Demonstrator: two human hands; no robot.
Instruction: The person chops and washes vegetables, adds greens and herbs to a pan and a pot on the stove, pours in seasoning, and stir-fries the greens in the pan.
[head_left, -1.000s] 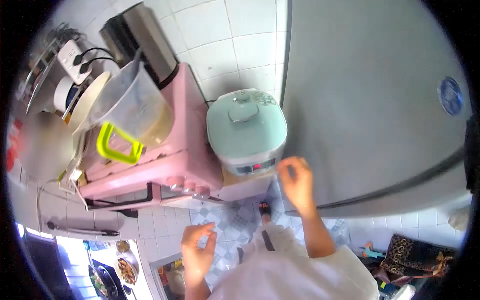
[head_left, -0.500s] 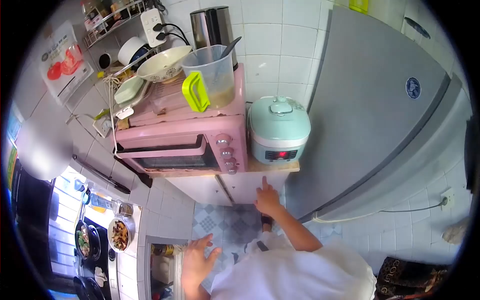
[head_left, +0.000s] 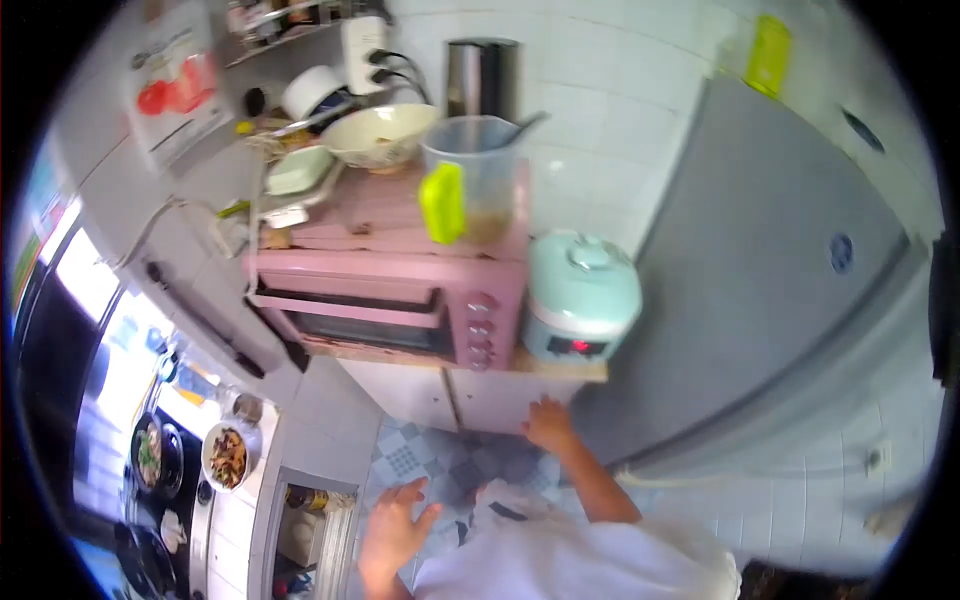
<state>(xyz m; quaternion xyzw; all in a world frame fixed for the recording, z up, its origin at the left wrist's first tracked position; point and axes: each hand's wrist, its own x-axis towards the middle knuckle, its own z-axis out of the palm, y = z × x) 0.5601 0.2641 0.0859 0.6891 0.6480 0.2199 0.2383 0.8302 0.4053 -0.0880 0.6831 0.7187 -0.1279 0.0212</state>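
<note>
My left hand (head_left: 398, 530) is held over the floor at the lower centre, fingers apart and holding nothing. My right hand (head_left: 549, 424) is in front of the white cabinet (head_left: 500, 400), below the mint-green rice cooker (head_left: 582, 300), whose display glows red. Its fingers are blurred and partly curled, and I cannot make out anything in them. Left of the cooker, a pink oven (head_left: 390, 290) carries a clear jug (head_left: 490, 180) with a lime-green handle and a patterned bowl (head_left: 380, 135).
A grey fridge (head_left: 740, 270) rises on the right. At the lower left are a bowl of food (head_left: 227, 456), a pan (head_left: 152, 455) on the stove and a second dark pan (head_left: 145, 560). A power strip (head_left: 364, 55) hangs behind the oven.
The view has swung left and away from the cooker. My right hand has moved down from beside the cooker's display, and its pointing finger no longer stands out. My left hand remains low.
</note>
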